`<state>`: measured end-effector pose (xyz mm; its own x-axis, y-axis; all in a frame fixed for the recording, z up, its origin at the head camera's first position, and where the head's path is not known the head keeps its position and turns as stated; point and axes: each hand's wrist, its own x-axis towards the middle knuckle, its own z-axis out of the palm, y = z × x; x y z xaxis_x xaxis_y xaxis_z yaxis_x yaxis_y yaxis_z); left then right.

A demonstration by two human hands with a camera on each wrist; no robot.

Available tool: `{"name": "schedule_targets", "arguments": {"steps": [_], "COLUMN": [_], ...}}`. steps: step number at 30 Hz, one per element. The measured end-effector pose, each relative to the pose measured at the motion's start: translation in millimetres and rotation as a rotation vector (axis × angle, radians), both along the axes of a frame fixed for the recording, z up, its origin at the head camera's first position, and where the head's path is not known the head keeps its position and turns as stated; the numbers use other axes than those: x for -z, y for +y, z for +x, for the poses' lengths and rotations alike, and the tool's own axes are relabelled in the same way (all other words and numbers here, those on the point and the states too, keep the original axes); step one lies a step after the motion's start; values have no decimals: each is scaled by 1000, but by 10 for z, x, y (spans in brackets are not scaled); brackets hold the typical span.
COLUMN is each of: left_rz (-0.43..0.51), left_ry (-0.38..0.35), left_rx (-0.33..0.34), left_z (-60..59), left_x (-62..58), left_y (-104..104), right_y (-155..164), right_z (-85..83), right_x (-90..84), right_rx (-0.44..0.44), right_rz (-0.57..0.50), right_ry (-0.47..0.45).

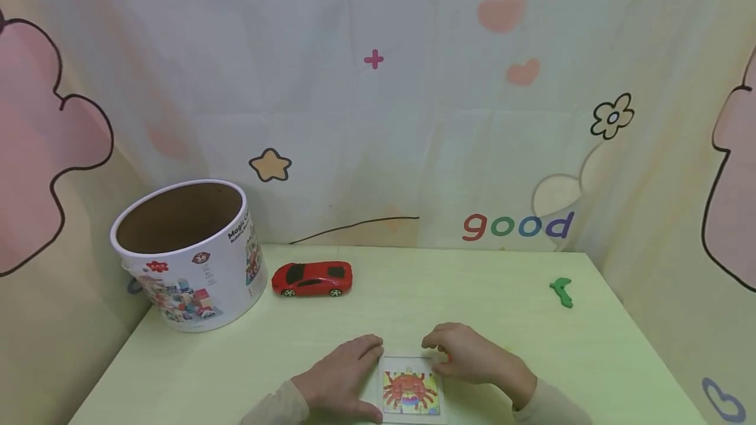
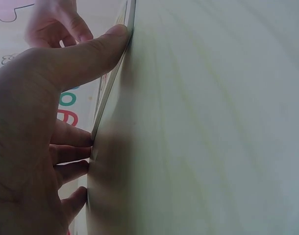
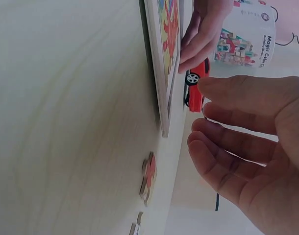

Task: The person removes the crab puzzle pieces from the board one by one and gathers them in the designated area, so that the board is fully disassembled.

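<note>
Crab puzzle (image 1: 411, 391), seemingly flat, square-on

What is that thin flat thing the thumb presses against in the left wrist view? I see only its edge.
Observer: In the head view it is a square puzzle board with a red crab picture, lying flat on the pale green table. The left hand touches its left edge.
Operator: Is the other hand holding anything?
Observer: No. The right wrist view shows the right hand with relaxed fingers, empty, by the board's right side.
Operator: Anything else on the table?
Observer: A red toy car stands beside a round white cardboard tub, open at the top.
</note>
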<state>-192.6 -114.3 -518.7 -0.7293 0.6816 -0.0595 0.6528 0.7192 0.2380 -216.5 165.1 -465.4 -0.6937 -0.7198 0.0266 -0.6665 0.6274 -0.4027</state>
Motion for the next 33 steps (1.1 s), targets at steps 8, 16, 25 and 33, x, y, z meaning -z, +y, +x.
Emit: {"name": "schedule_targets", "arguments": {"steps": [8, 16, 25, 33], "left_rz": [-3, -8, 3, 2], "left_ry": [-11, 6, -21, -27], "left_rx": [-13, 15, 14, 11], "left_z": [-13, -4, 11, -10], "left_x": [28, -9, -35, -35], "left_y": [17, -4, -11, -2], "right_y": [-120, -223, -331, -377], "right_z": [18, 41, 63, 63], "right_x": [17, 57, 99, 94], "right_rx": [-21, -46, -53, -75], "right_rz": [20, 29, 46, 90], "right_ry": [-16, -8, 2, 9]}}
